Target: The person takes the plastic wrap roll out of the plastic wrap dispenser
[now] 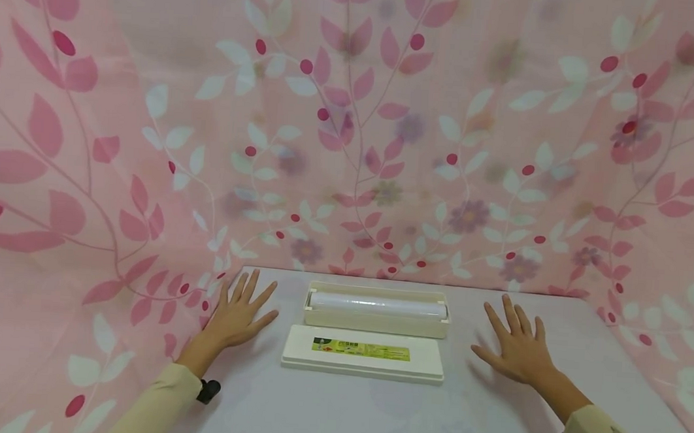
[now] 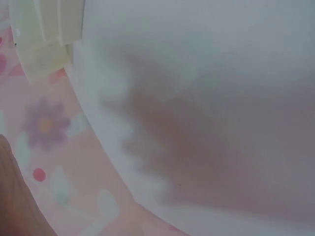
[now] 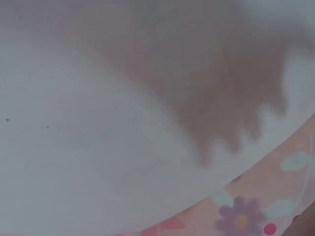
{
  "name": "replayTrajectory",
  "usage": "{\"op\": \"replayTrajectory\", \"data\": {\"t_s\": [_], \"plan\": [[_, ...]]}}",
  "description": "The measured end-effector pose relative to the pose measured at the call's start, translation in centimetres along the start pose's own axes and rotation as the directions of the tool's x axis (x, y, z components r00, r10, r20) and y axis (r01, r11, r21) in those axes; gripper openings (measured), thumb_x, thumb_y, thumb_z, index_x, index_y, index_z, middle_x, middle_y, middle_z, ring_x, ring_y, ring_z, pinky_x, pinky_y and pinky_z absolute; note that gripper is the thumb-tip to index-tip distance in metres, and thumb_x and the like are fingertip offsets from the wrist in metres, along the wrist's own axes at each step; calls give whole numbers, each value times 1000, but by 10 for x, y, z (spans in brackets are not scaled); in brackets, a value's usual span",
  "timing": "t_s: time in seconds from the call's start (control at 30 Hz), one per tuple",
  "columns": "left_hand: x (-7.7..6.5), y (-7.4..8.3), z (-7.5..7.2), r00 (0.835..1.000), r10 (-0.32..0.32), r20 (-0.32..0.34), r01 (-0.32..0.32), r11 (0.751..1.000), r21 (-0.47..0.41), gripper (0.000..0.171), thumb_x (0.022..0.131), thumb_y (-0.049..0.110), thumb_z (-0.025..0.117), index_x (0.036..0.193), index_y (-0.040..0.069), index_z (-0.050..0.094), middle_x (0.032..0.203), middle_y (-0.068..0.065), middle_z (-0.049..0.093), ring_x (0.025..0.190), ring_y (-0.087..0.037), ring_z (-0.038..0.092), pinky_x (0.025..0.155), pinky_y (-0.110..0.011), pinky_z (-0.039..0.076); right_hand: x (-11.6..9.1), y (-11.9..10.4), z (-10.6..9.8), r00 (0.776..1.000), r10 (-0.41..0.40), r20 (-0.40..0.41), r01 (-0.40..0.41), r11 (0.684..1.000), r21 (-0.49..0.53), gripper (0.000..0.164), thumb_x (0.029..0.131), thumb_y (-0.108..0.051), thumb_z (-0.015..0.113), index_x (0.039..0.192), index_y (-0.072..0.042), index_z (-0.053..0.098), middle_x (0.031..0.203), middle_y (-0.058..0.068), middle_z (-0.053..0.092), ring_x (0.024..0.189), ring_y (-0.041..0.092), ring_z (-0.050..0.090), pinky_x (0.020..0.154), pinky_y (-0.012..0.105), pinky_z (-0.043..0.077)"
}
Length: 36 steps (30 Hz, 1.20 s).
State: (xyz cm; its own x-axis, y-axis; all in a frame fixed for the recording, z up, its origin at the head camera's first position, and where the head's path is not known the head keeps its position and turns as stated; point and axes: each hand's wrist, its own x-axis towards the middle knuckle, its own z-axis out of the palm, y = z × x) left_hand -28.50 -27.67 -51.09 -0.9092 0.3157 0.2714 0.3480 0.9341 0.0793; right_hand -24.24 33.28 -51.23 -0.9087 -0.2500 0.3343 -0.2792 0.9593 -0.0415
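A cream, long box (image 1: pixel 377 324) stands on the table with a shiny white roll that looks like cling film (image 1: pixel 378 305) lying lengthwise inside. Just in front of it lies its white lid (image 1: pixel 368 367), flat, bearing a green and yellow label (image 1: pixel 360 349). To the left of both, my left hand (image 1: pixel 241 319) is held with fingers spread, holding nothing. On the other side my right hand (image 1: pixel 519 348) is likewise spread and bare, some way from the box. In the left wrist view the box's end (image 2: pixel 47 61) shows at the upper corner.
The table (image 1: pixel 342 412) has a white cover, on which both hands cast shadows. A pink curtain (image 1: pixel 410 141) with leaves and flowers hangs behind the table's far edge and along its sides. Dark straps with a small device (image 1: pixel 209 391) sit at the wrists.
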Motion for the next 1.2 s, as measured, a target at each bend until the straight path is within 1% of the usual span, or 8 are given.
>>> {"op": "replayTrajectory", "data": {"t_s": [0.2, 0.33, 0.53, 0.63, 0.8, 0.9, 1.07, 1.2], "plan": [[11, 1, 3, 999, 2, -33, 0, 999, 37, 74, 94, 66, 44, 156, 28, 29, 166, -18, 8, 151, -43, 3, 114, -71, -4, 8, 3, -6, 999, 35, 39, -36, 999, 14, 94, 87, -68, 56, 158, -18, 20, 167, 15, -3, 140, 49, 23, 106, 77, 11], [17, 4, 0, 998, 31, -48, -29, 998, 48, 77, 93, 68, 45, 156, 29, 29, 166, -16, 8, 151, -43, 4, 114, -72, -1, 10, 5, -8, 998, 39, 48, -39, 999, 6, 95, 86, -68, 57, 158, -20, 18, 167, 15, -6, 141, 49, 22, 107, 77, 10], [23, 11, -1, 999, 50, -21, -49, 998, 26, 78, 92, 67, 48, 157, 28, 29, 167, -14, 5, 152, -42, 3, 113, -72, -3, 14, 7, -3, 999, -7, 31, 7, 1000, 15, 96, 84, -67, 60, 158, -22, 18, 167, 12, -8, 141, 49, 20, 107, 77, 9], [29, 13, 1, 999, 34, -5, -34, 999, 28, 79, 92, 69, 46, 158, 30, 24, 168, -10, -2, 153, -39, -4, 114, -71, -6, 18, 7, -4, 999, 10, 33, -10, 1000, 10, 95, 85, -67, 59, 158, -20, 19, 167, 14, -5, 141, 49, 20, 107, 76, 9], [40, 18, -1, 1000, 8, -2, -8, 1000, -13, 81, 92, 68, 47, 159, 33, 17, 168, -5, -9, 153, -37, -10, 114, -69, -9, 24, 4, -8, 995, 35, 92, -37, 999, 15, 98, 86, -68, 56, 159, -17, 15, 166, 20, 0, 143, 50, 16, 109, 76, 6], [44, 21, 0, 999, 32, -21, -32, 999, -26, 83, 91, 68, 49, 159, 31, 18, 168, -6, -8, 153, -38, -8, 114, -70, -7, 23, 1, -5, 994, 23, 108, -26, 999, 20, 99, 85, -69, 57, 159, -17, 15, 165, 21, 4, 144, 50, 16, 109, 75, 6], [46, 28, 4, 997, 70, -10, -71, 997, -42, 87, 90, 69, 51, 159, 29, 17, 167, -7, -9, 153, -38, -8, 114, -70, -7, 20, -1, 1, 995, 20, 100, -23, 999, 31, 98, 85, -68, 58, 158, -18, 18, 165, 21, 6, 142, 50, 18, 109, 75, 6], [50, 33, 8, 996, 87, 6, -87, 995, -42, 86, 90, 68, 50, 159, 30, 16, 168, -7, -8, 153, -38, -6, 114, -72, -2, 24, 1, 1, 997, 21, 80, -24, 999, 37, 98, 85, -67, 59, 159, -18, 16, 164, 22, 7, 142, 50, 19, 108, 76, 8]]}}
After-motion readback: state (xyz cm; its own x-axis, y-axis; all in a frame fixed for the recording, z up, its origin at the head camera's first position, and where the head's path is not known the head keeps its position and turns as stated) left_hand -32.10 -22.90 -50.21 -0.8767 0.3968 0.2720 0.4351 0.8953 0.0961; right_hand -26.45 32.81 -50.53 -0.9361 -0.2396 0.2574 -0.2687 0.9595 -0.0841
